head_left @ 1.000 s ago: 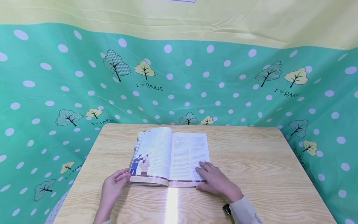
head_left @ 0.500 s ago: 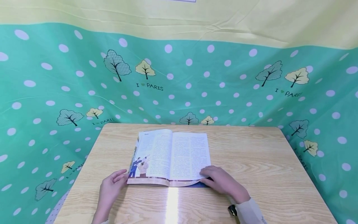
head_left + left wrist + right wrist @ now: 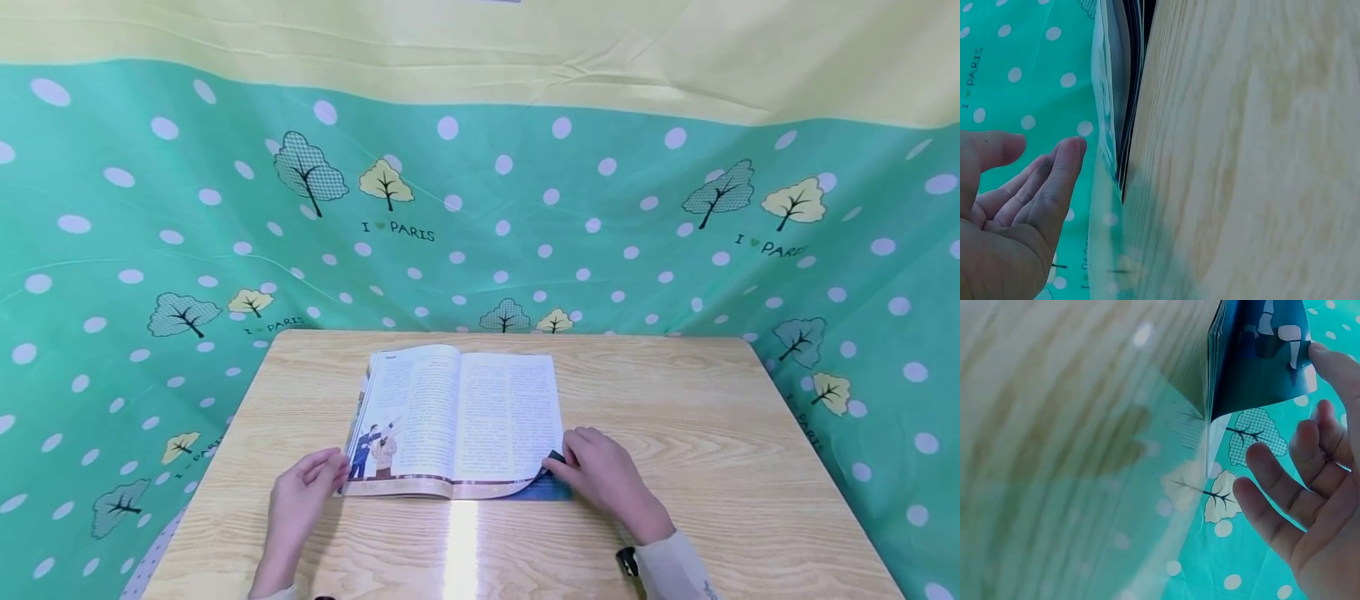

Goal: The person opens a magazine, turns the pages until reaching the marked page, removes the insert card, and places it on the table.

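Observation:
An open magazine [image 3: 431, 417] lies on the wooden table, with columns of text and a drawing of two people on its left page. My right hand [image 3: 611, 479] pinches the lower outer corner of the right page [image 3: 510, 408] and curls it up. A blue printed page [image 3: 543, 490] shows beneath that corner. In the right wrist view, the thumb rests on the lifted page's dark blue back [image 3: 1272, 369], while the other fingers spread loosely. My left hand [image 3: 303, 492] lies beside the magazine's lower left edge; the left wrist view shows its thumb and fingers apart, holding nothing.
The light wooden table [image 3: 675, 417] stretches beyond the magazine on both sides. A green curtain [image 3: 540, 200] with white dots and trees hangs behind and around it. A small black object [image 3: 627, 562] sits at the right cuff. A bright reflection lies in front of the magazine.
My right hand has gone from lying on the right page to its corner, curling it up and baring blue below. The left hand has hardly moved; the left page has settled flatter.

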A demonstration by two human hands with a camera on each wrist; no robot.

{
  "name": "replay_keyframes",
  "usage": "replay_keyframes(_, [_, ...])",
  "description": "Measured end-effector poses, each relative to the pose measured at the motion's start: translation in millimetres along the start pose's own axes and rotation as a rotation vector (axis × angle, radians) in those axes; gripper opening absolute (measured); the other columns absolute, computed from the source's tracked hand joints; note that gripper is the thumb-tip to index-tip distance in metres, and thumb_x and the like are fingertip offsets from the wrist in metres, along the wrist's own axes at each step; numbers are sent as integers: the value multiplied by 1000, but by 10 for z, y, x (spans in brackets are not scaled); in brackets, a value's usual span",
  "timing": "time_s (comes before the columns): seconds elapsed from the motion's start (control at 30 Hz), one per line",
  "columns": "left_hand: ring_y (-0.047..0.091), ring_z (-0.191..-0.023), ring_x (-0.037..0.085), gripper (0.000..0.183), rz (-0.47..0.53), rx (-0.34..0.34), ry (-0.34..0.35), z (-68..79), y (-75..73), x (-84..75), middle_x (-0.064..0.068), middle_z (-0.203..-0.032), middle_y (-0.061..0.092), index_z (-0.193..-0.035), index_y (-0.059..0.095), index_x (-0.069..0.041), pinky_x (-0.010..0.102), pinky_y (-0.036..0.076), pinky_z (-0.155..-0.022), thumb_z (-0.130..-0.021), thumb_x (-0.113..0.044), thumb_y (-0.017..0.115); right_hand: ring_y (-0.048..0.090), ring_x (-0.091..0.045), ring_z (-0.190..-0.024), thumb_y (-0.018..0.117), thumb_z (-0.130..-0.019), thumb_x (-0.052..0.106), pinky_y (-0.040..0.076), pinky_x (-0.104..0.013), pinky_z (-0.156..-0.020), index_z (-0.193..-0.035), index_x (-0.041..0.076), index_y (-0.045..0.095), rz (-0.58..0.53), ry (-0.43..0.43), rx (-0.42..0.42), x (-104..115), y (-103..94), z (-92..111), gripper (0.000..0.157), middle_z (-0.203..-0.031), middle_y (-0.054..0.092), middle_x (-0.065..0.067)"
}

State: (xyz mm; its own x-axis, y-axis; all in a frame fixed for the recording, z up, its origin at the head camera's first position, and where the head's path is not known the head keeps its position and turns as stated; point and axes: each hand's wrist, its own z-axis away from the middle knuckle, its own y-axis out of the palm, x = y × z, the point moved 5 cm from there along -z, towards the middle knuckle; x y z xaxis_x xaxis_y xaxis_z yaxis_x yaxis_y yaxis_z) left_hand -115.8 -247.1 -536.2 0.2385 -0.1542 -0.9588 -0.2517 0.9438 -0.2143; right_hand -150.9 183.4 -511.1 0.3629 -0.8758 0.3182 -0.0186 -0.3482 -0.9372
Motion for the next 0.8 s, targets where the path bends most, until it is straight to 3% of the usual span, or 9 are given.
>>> replay_keyframes(0.1, [72, -94, 20, 37, 0, 5, 21, -1, 50, -36, 27, -114, 68, -127, 59, 10, 26, 59, -83, -101, -16, 63, 35, -4, -54, 68, -91, 55, 32, -20, -47, -64, 26, 43, 23, -19, -18, 18, 1, -6, 46, -59, 37, 13])
replay_keyframes(0.2, [73, -94, 21, 35, 0, 15, 28, 2, 109, -65, 26, -112, 69, -126, 59, 11, 27, 59, -83, -101, -13, 61, 40, -4, -57, 64, -93, 57, 37, -21, -49, -67, 27, 52, 13, -23, -20, 38, 19, -2, 41, -62, 43, 16])
replay_keyframes(0.3, [72, -95, 23, 32, -2, 34, 36, 9, 185, -97, 25, -111, 69, -125, 60, 10, 27, 60, -83, -101, -12, 61, 54, -6, -71, 63, -94, 57, 51, -25, -61, -82, 25, 65, -26, -31, -26, 74, 33, 1, 35, -78, 58, 13])
replay_keyframes(0.4, [72, -96, 26, 31, 0, 62, 58, 8, 287, -144, 24, -110, 70, -124, 61, 9, 27, 60, -83, -101, -11, 61, 64, -14, -96, 62, -95, 54, 58, -34, -82, -104, 18, 71, -79, -67, -34, 140, 26, -13, 38, -102, 68, 4])
replay_keyframes(0.47, [72, -96, 28, 30, 6, 76, 74, 9, 359, -175, 22, -109, 71, -124, 62, 8, 28, 60, -82, -101, -11, 62, 62, -20, -113, 62, -97, 50, 56, -40, -94, -120, 14, 69, -105, -111, -31, 197, 23, -28, 43, -118, 68, -2])
replay_keyframes(0.6, [72, -95, 29, 28, 48, 95, 105, 19, 507, -229, 22, -106, 71, -122, 63, 9, 29, 61, -81, -99, -8, 63, 54, -27, -127, 62, -99, 42, 49, -45, -105, -141, 13, 57, -136, -195, -1, 309, 43, -65, 51, -138, 58, -9])
replay_keyframes(0.8, [72, -95, 32, 27, 122, 180, 161, 45, 755, -290, 26, -105, 70, -120, 62, 12, 31, 61, -82, -99, -5, 63, 44, -29, -137, 62, -100, 40, 43, -47, -110, -155, 19, 39, -132, -247, 45, 440, 115, -120, 63, -154, 42, -11])
